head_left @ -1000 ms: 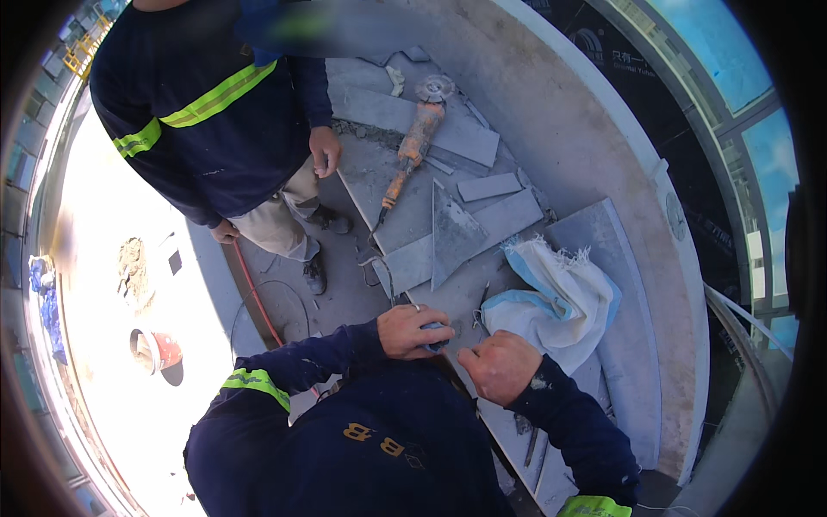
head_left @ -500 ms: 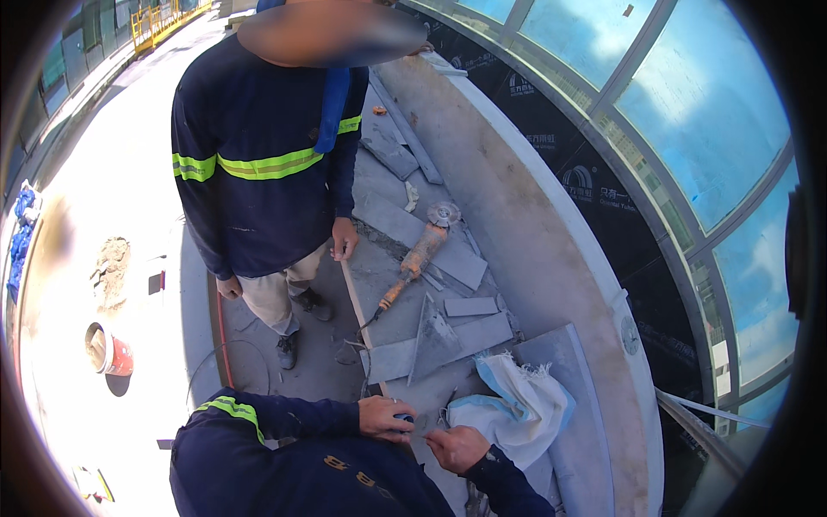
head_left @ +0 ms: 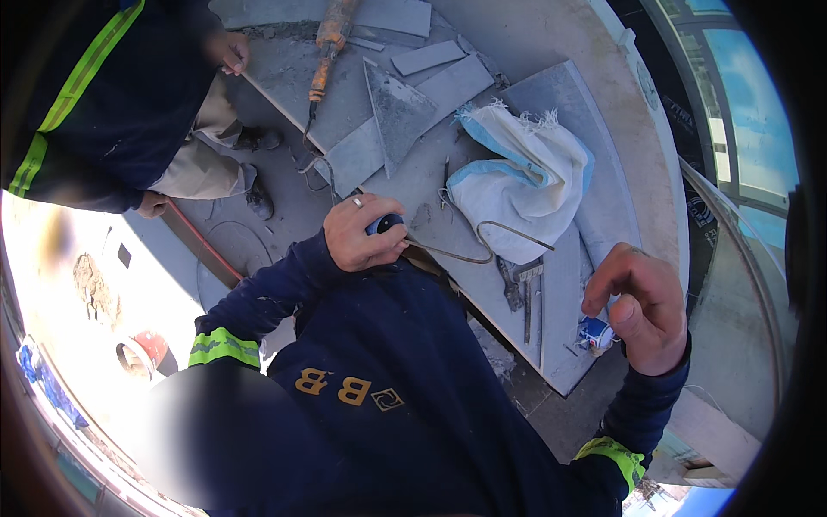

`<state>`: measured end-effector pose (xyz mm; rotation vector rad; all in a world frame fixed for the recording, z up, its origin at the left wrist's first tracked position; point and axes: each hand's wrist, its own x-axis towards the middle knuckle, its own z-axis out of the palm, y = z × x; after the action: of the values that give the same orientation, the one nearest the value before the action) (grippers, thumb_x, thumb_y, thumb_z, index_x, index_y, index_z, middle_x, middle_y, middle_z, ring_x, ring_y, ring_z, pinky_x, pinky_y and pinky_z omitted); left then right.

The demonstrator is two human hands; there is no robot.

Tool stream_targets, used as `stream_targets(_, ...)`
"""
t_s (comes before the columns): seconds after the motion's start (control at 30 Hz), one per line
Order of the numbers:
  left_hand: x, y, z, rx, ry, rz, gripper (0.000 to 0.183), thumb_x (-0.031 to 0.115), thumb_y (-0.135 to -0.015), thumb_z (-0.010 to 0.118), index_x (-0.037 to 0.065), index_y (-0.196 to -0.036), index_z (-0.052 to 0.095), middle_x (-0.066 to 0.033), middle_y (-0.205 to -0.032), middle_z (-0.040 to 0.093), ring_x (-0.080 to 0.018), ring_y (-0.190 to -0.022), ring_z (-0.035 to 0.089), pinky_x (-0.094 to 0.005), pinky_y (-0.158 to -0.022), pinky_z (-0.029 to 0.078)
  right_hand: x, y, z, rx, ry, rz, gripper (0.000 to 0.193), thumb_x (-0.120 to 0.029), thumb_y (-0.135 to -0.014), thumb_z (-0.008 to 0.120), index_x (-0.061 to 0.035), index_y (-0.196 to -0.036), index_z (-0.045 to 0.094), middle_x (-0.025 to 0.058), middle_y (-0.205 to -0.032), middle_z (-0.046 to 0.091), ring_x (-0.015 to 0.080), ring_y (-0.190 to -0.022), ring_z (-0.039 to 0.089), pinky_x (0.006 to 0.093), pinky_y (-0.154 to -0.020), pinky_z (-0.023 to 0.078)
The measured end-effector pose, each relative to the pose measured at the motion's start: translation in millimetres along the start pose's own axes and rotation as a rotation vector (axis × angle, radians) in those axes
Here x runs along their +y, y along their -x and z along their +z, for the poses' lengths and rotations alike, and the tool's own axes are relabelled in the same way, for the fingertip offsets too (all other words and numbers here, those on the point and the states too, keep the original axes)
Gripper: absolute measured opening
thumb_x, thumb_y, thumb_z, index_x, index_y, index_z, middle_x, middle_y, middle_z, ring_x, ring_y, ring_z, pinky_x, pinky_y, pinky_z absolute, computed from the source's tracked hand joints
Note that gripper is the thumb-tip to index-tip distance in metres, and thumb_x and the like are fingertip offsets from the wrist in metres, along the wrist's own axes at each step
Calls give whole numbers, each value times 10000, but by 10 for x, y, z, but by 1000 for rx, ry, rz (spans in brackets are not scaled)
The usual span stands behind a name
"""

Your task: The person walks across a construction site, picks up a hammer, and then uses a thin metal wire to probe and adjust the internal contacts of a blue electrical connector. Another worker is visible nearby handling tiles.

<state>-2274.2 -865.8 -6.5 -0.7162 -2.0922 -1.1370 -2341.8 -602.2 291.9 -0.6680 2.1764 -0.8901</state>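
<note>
Sunlit pale ground (head_left: 194, 289) spreads along the left, and a curved wall (head_left: 551, 34) closes off the right, with blue-tinted windows (head_left: 749, 103) beyond it. Between them runs a low, dusty grey bench (head_left: 289, 69). From the head view, the left hand (head_left: 366, 233) is at the near left edge of the bench, its fingers wrapped around a small blue-and-black object (head_left: 384, 224) that they partly hide. Just to the right of that hand, a thin bent strip (head_left: 448, 253) runs over the bench, loops up and ends in front of a crumpled white sack (head_left: 551, 194) with blue edges. The right hand (head_left: 642, 306) is well apart on the near right, half open, its fingers curled and the thumb separate from them. Near its fingertips is a blue-and-white packet (head_left: 594, 334); whether they touch, I cannot tell. Between the hands lie a worn tool (head_left: 510, 289) and a thin rod (head_left: 528, 310). Farther off, a triangular slab (head_left: 398, 116) rests among flat pieces, with an orange power tool (head_left: 332, 34) at the far side. On the far left stands a co-worker (head_left: 112, 112), near a red hose (head_left: 207, 237). A red bucket (head_left: 151, 346) lies tipped at the near left.
</note>
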Motion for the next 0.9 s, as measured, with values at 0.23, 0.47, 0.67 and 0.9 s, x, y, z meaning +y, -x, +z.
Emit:
stream_targets(0.23,16,-176,135,-108,-14,146,317,190,-638,802,142,-900,632,-62,-999,614,-236,-759,627,-327,-625,522,845,-24,904,73,-1348,596,486,-338,-1013,514,38,-1303,408,169,-955,636,279,-776,689,366,-694,606)
stream_targets(0.47,149,-179,259,-178,-29,232,246,210,-658,745,161,-864,620,-21,-979,616,-200,-752,619,-288,-576,498,1131,-163,1294,-6,-1699,712,410,-156,-995,442,55,-1347,423,177,-969,639,264,-765,685,347,-644,616)
stream_targets(0.67,200,-24,345,-140,89,159,402,248,-693,776,129,-1044,621,-54,-962,633,-218,-736,625,-310,-596,523,930,-235,1359,-24,-1776,834,429,-48,-954,456,72,-1362,403,111,-940,579,125,-586,504,216,-475,433)
stream_targets(0.9,221,51,430,-47,157,136,440,189,-762,806,-13,-1096,603,-108,-866,652,-244,-683,640,-333,-590,540,1168,-212,1363,-167,-1838,807,411,14,-941,452,88,-1344,421,96,-908,538,53,-518,365,179,-413,304)
